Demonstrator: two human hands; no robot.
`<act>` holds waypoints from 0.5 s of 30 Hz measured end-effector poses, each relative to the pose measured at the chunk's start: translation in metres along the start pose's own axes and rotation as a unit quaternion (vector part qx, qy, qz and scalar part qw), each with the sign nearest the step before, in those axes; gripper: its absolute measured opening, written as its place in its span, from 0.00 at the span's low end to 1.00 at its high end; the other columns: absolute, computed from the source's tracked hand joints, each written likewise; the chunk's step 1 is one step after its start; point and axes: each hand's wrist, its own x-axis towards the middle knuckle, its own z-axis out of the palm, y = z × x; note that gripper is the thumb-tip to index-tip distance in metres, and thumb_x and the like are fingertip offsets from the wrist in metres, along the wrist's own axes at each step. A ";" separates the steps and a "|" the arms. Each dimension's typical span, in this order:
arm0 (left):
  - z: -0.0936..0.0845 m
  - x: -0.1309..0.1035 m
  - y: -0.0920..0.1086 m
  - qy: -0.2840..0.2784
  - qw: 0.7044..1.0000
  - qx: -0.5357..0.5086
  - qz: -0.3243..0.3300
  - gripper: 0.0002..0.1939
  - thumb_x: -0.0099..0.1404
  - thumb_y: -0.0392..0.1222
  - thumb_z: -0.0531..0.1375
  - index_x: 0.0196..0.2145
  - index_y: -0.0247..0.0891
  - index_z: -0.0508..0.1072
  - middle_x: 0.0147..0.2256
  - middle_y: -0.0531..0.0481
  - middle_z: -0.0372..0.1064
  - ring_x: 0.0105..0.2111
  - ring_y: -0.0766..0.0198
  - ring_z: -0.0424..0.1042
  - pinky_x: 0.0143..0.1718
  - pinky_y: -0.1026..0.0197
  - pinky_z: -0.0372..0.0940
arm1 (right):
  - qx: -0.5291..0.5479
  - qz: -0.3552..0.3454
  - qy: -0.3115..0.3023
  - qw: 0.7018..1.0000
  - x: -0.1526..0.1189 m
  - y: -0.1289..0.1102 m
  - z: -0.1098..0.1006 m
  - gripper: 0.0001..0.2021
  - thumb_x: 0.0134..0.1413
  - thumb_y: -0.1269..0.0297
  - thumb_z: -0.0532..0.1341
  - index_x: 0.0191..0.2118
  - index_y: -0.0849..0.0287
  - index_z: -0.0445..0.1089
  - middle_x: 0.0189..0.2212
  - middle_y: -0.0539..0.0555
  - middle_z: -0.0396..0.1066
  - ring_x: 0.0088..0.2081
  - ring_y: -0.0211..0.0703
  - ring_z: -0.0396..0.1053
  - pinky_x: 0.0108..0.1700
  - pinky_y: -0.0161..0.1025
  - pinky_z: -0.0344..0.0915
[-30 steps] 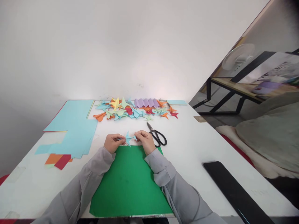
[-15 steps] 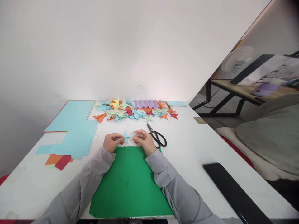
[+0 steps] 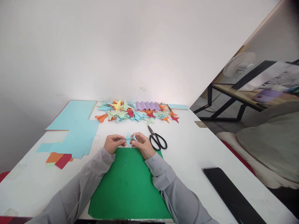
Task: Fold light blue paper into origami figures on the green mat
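Note:
A small light blue folded paper plane [image 3: 128, 139] is held between both hands, just above the far edge of a green sheet [image 3: 130, 183]. My left hand [image 3: 114, 143] pinches its left end. At its right end, near the small tail, the fingers of my right hand [image 3: 143, 145] are closed on it. Black-handled scissors [image 3: 158, 141] lie beside my right hand with their blades pointing away.
Many coloured folded paper planes [image 3: 120, 115] lie along the wall with a pleated purple paper [image 3: 147, 106]. Light blue sheets [image 3: 80, 137] and orange and red scraps [image 3: 63, 161] are at the left. A long black object [image 3: 231, 193] rests at the right.
My right hand has shifted slightly left and now grips the blue plane nearer its middle, its tail showing more plainly. The view has tilted slightly.

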 end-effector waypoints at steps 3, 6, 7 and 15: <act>0.004 -0.003 0.003 -0.016 1.000 0.007 -0.003 0.11 0.37 0.40 0.69 0.20 0.32 0.75 0.14 0.51 0.69 0.16 0.65 0.68 0.20 0.62 0.66 | -0.066 -0.030 0.027 0.997 0.000 0.002 0.003 0.09 0.32 0.64 0.69 0.25 0.58 0.71 0.21 0.46 0.68 0.24 0.34 0.63 0.27 0.33 0.61; 0.006 -0.004 0.005 -0.018 1.000 0.013 -0.005 0.11 0.37 0.40 0.69 0.19 0.32 0.75 0.14 0.51 0.69 0.15 0.65 0.68 0.20 0.62 0.66 | -0.097 -0.047 0.045 0.993 0.000 0.002 0.002 0.08 0.32 0.63 0.70 0.21 0.59 0.71 0.18 0.47 0.67 0.23 0.35 0.63 0.28 0.34 0.60; 0.006 -0.004 0.005 -0.017 1.000 0.014 -0.006 0.11 0.37 0.40 0.69 0.19 0.32 0.75 0.14 0.51 0.69 0.15 0.65 0.68 0.19 0.62 0.66 | -0.101 -0.050 0.049 0.992 0.001 0.001 0.001 0.08 0.31 0.63 0.70 0.20 0.59 0.72 0.18 0.47 0.67 0.23 0.35 0.62 0.28 0.34 0.60; 0.002 -0.001 0.003 -0.027 0.999 0.001 -0.018 0.13 0.39 0.43 0.69 0.22 0.32 0.75 0.17 0.48 0.72 0.18 0.63 0.71 0.22 0.61 0.68 | -0.118 -0.072 0.083 0.987 0.002 0.000 -0.003 0.08 0.27 0.64 0.71 0.18 0.58 0.73 0.19 0.48 0.68 0.22 0.34 0.60 0.25 0.34 0.57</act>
